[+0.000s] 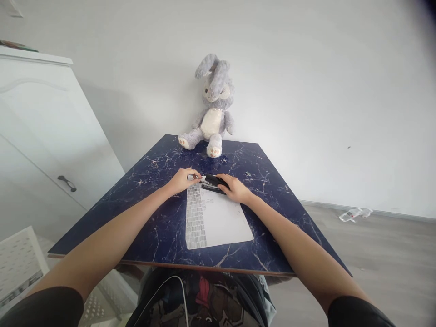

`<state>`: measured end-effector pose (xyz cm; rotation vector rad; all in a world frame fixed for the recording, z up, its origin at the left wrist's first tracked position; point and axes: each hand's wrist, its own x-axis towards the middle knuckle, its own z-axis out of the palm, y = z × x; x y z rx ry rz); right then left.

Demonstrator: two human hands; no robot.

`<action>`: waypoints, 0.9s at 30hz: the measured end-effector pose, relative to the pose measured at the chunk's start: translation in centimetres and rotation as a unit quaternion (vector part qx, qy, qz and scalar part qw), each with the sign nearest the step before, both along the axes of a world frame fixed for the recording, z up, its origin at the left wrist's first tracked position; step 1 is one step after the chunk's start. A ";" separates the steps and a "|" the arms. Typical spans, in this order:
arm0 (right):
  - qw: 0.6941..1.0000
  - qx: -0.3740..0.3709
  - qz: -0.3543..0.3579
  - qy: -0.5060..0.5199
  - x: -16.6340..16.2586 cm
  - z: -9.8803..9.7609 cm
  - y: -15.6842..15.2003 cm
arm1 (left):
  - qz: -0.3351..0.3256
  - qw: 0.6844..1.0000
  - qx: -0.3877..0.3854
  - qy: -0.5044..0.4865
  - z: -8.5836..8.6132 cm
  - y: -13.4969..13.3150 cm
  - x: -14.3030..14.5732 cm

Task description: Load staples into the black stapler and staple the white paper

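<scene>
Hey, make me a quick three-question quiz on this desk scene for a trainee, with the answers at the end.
1. Which of the person's hands holds the black stapler?
2. True or false: the plush rabbit sits at the far end of the blue table.
3. Where do the dense dark strokes lie on the paper?
a) in a band down its left side
b) in a band down its right side
c) in a band across its middle

Key:
1. The right hand.
2. True.
3. a
</scene>
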<state>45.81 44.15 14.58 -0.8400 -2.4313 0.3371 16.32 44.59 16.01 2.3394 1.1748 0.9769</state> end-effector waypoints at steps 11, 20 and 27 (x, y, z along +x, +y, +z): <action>1.000 0.001 0.002 0.002 0.1 -0.2 0.1 | -0.004 1.000 -0.013 0.022 -0.6 0.5 -0.3; 1.000 -0.007 0.001 -0.004 0.1 0.0 0.1 | -0.013 0.999 -0.030 0.008 -0.5 0.5 -0.2; 1.000 -0.007 0.004 -0.007 0.1 0.1 -0.1 | -0.013 0.999 -0.037 0.014 -0.3 0.4 0.0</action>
